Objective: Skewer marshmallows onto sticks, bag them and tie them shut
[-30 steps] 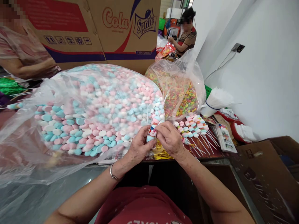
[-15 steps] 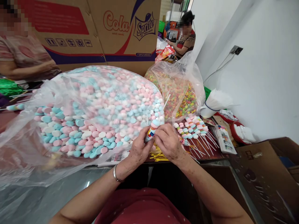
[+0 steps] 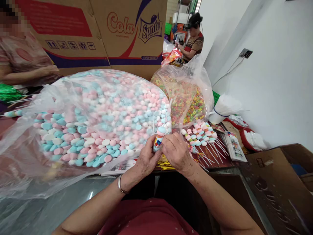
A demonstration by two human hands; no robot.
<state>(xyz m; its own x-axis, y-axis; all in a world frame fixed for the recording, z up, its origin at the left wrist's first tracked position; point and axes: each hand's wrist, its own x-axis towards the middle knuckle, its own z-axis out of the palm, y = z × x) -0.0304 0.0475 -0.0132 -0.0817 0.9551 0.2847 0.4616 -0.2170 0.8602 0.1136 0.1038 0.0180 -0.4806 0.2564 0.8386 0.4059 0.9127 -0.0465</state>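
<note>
Dark-red table (image 3: 226, 161): left hand (image 3: 146, 159) curled round marshmallow stack (image 3: 158, 141); right hand (image 3: 177, 152) closed against it, contents hidden.

Tabletop (image 3: 6, 125), dark red, bearing: clear bag of pastel candies (image 3: 105, 114); smaller bag of coloured rings (image 3: 189, 101); candy sticks (image 3: 201, 134); yellow strips (image 3: 164, 164); stacked packets (image 3: 234, 147).

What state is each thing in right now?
Candy stick, held, slightly tilted
Left hand, closed around it
Right hand, fingers bent against it, grip hidden
Marshmallow bag, open, well filled
Ring bag, partly filled
Marshmallow skewers, lying in a pile
Yellow ties, loose
White tub, filled past its rim
Brown box at right, open
</note>
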